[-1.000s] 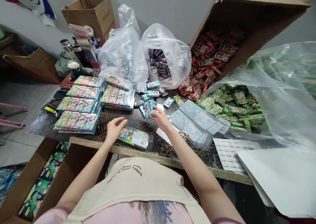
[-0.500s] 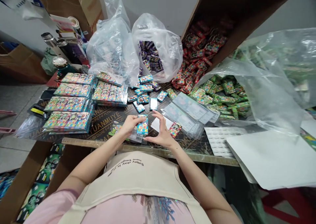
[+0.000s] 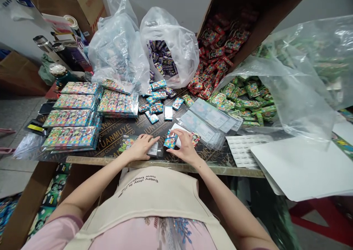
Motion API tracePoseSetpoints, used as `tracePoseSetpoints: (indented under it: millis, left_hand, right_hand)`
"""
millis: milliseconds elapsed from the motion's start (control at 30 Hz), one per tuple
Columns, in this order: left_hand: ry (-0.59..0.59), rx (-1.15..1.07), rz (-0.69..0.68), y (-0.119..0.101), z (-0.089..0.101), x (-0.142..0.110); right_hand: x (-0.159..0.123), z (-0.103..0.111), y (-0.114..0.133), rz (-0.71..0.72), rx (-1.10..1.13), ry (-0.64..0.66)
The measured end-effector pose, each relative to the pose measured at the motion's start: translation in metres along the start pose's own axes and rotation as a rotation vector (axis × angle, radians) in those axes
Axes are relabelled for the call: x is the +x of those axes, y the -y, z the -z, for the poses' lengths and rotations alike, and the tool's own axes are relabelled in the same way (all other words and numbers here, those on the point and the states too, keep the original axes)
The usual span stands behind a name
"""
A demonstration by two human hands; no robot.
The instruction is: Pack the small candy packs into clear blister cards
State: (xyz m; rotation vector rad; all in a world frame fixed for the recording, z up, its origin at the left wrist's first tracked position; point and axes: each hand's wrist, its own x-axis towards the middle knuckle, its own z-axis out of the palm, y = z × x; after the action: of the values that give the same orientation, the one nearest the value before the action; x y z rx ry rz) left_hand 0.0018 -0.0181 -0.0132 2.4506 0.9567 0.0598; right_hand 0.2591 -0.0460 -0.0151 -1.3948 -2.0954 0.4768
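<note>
My right hand (image 3: 184, 147) pinches a small blue candy box (image 3: 170, 139) with a colourful printed front, between thumb and fingers. The box is just above the table, beside a white card (image 3: 178, 129). A red box (image 3: 196, 139) lies partly hidden behind that hand. My left hand (image 3: 141, 147) lies fairly flat, fingers stretched out, over a clear printed packet (image 3: 128, 142) with a barcode near its right end. Several loose blue boxes (image 3: 156, 107) lie beyond the hands, along with one showing its white back (image 3: 168, 113).
Stacks of filled packs (image 3: 70, 136) stand at the left. Flat clear sleeves (image 3: 211, 119) lie right of my hands, near a label sheet (image 3: 244, 149) and white sheets (image 3: 300, 161). Behind are plastic bags (image 3: 190, 55), a carton of red boxes (image 3: 217, 47) and green boxes (image 3: 248, 99).
The blue box has passed from my left hand to my right and moved rightward. My left hand has come down on the clear packet with its fingers extended. The view has shifted slightly.
</note>
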Motion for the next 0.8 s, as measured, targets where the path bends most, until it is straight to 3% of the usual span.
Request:
tracePoseSetpoints:
  millis: [133, 267, 567, 667, 800]
  left_hand:
    - [-0.140, -0.064, 0.053, -0.002, 0.008, 0.009]
    - [-0.194, -0.196, 0.045, -0.004, 0.022, 0.011]
    - [-0.227, -0.357, 0.110, -0.003, 0.026, 0.020]
    - [-0.201, -0.461, 0.127, -0.003, 0.027, 0.029]
    - [-0.154, -0.545, 0.090, -0.003, 0.026, 0.036]
  right_hand:
    - [-0.001, -0.008, 0.008, 0.025, 0.045, 0.024]
    - [0.005, -0.006, 0.012, 0.076, 0.211, 0.079]
    - [0.022, 0.009, 0.006, 0.051, 0.357, 0.075]
    - [0.025, 0.015, 0.004, 0.048, 0.337, 0.033]
    - [0.027, 0.020, -0.003, 0.022, 0.414, 0.085]
